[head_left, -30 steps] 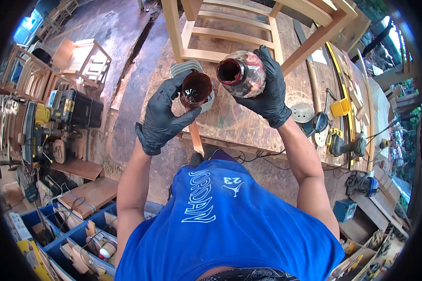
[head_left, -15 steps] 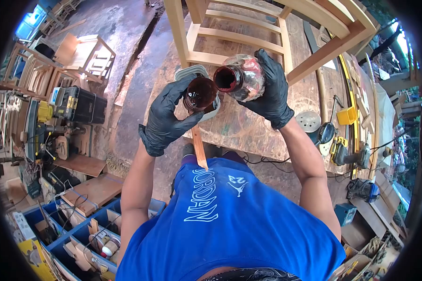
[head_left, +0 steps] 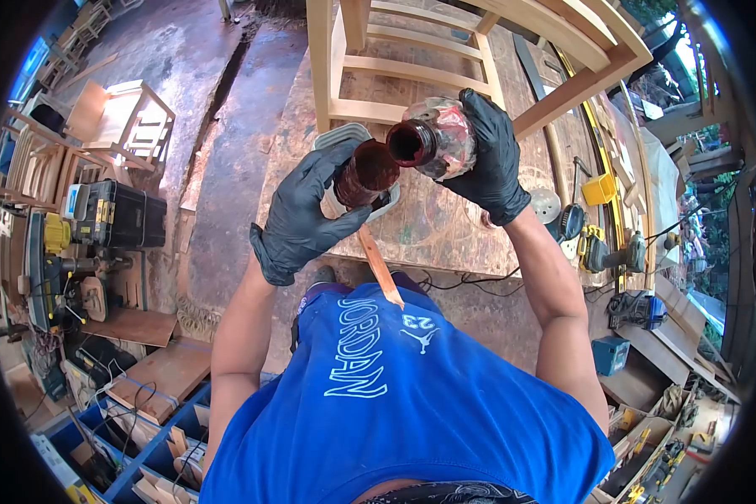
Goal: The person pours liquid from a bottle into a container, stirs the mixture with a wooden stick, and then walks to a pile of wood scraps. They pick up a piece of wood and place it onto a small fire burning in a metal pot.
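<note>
My left hand (head_left: 296,210), in a black glove, is wrapped round a small jar (head_left: 373,170) coated inside with dark red-brown liquid. In my black-gloved right hand (head_left: 497,160) is a clear wide-mouthed bottle (head_left: 450,141), stained red and lying almost on its side. Its open mouth faces left, right at the rim of the jar. Just behind the jar sits a pale plastic tub (head_left: 342,134), partly covered by my left hand. A flat wooden stick (head_left: 380,267) sticks out below the jar toward my blue shirt.
A bare wooden chair frame (head_left: 376,110) stands on the worn plywood table (head_left: 428,235) ahead. To the right lie a sanding disc (head_left: 546,206), a yellow cordless drill (head_left: 594,249) and a long yellow level (head_left: 603,143). Machines, a black toolbox (head_left: 130,214) and blue bins (head_left: 134,470) fill the left side.
The jar in my left hand has tipped to the right, so less of its inside shows. The bottle stays mouth-to-rim with it. The whole view has shifted slightly.
</note>
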Available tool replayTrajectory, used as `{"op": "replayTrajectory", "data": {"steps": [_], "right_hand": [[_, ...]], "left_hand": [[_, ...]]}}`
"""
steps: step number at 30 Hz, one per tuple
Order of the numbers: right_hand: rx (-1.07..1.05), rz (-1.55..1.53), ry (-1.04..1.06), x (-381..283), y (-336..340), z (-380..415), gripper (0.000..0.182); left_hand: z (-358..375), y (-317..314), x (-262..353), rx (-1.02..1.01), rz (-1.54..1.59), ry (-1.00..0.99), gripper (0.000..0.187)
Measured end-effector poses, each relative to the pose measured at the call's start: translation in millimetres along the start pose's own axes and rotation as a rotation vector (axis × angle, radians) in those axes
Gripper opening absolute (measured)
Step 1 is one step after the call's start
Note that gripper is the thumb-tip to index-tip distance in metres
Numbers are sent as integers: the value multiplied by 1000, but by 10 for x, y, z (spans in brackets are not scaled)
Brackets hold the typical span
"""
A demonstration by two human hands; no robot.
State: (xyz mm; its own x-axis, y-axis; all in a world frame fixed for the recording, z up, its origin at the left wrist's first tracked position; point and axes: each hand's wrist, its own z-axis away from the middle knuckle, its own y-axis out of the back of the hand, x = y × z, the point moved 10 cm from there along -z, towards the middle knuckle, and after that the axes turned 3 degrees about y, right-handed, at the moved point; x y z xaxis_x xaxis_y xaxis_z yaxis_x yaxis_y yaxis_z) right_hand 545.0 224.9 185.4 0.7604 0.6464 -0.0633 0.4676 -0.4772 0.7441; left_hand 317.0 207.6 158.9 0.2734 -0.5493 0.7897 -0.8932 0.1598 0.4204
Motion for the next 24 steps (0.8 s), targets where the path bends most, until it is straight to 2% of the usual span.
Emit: {"op": "replayTrajectory", "data": {"steps": [2,11,24], "right_hand": [[52,-3,82,-81,21,-4,114],[-5,61,107,-162,0,-78,113],[8,68,116,-224,41,-148,109]], "left_hand": [[39,-34,-89,-62,34,40,71],[125,-45,-237,-81,115,85,74],[137,-37,-251,-42,95,36,73]]}}
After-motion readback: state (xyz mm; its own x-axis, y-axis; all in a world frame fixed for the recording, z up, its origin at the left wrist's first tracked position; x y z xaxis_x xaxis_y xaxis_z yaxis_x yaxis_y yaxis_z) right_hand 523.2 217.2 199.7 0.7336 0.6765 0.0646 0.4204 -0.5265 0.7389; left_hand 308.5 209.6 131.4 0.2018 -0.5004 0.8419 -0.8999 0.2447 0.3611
